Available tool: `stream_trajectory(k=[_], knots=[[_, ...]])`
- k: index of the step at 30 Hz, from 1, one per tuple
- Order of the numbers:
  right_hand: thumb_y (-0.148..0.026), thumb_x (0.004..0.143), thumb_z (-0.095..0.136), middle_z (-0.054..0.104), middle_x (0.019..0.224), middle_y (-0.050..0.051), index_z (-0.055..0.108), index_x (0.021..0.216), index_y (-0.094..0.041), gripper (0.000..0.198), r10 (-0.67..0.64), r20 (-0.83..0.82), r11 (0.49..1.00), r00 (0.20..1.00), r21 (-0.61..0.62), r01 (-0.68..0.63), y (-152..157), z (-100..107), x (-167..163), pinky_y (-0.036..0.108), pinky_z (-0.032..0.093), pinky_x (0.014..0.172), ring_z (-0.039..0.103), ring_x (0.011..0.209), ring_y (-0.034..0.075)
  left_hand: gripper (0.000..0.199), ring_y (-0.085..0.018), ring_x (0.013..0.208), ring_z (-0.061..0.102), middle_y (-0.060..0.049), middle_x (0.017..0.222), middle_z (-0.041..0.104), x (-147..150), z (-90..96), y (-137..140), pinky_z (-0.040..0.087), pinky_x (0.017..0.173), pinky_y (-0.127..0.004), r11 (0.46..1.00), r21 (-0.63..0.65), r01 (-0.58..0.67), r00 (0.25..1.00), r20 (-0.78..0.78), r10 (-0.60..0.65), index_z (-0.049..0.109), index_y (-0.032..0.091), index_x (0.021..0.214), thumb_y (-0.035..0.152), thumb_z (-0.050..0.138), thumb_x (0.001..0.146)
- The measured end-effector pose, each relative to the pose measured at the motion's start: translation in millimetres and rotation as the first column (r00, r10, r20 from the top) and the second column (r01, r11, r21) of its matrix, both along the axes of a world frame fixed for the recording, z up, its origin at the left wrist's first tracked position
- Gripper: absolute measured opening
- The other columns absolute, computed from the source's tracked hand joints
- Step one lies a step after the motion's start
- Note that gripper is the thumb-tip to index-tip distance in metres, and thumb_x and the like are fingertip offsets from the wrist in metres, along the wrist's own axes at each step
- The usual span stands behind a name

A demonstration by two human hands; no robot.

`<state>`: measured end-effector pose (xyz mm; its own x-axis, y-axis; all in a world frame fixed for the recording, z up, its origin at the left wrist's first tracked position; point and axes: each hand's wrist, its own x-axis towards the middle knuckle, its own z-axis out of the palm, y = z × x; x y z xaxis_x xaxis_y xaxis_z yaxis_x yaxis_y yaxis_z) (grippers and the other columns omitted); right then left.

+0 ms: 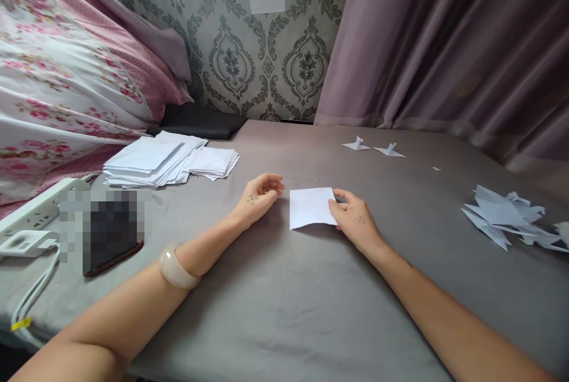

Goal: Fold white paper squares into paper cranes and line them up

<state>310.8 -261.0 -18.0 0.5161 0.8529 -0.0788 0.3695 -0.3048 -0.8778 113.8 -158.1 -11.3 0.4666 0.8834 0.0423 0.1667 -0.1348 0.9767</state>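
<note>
A square sheet of white paper (311, 207) is pinched at its right edge between the thumb and fingers of my right hand (353, 216). Its lower edge curves slightly over the grey cloth. My left hand (262, 197) is just left of the sheet, apart from it, with loosely curled fingers and nothing visible in them. Farther left lie a larger stack of white paper (142, 157) and a smaller stack of paper squares (213, 160). Two folded paper birds (355, 144) stand at the back right, and a pile of folded paper pieces (507, 213) lies at the far right.
Along the left edge are a white power strip (40, 207), a plugged-in charger (29, 244) with cables, and a dark, blurred-out object (113, 231). A black folded item (200, 121) lies behind the stacks. A purple curtain (400, 44) borders the right back.
</note>
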Motion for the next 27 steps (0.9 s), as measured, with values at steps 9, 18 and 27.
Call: stream_trajectory(k=[9,18,27], knots=[[-0.02,0.082,0.051,0.06,0.056,-0.001,0.06,0.112,-0.016,0.031,-0.037,-0.356,0.995,0.934,-0.104,0.0,1.9,16.9,1.1,0.017,0.023,0.033,0.041,0.035,0.006,0.058,-0.022,0.103,0.057,-0.006,0.133,0.052,-3.9,2.2,-12.7,0.044,0.092,-0.037,0.805,0.318,0.501,0.813,-0.492,-0.311,0.047,0.025,0.13,0.014,0.051,0.073],[-0.063,0.087,0.039,0.056,0.065,0.001,0.067,0.078,-0.019,0.053,0.314,0.178,0.929,0.933,-0.259,-0.263,-4.4,25.8,16.1,0.025,0.036,0.053,0.048,0.056,0.013,0.027,-0.02,0.102,0.056,-0.007,0.112,0.064,4.0,-11.0,-3.4,0.035,0.09,-0.037,0.584,0.582,0.566,0.784,-0.6,-0.161,0.062,0.023,0.109,0.028,0.04,0.096],[-0.047,0.081,0.058,0.057,0.108,0.004,0.066,0.087,-0.025,0.024,0.547,0.407,0.837,0.732,-0.279,-0.471,-25.9,35.9,21.5,0.028,0.043,0.071,0.056,0.084,0.016,0.031,-0.02,0.09,0.054,-0.007,0.101,0.062,7.9,-4.9,-15.9,0.04,0.082,-0.037,0.79,0.464,0.401,0.855,-0.5,-0.14,0.064,0.018,0.073,0.035,0.046,0.092]])
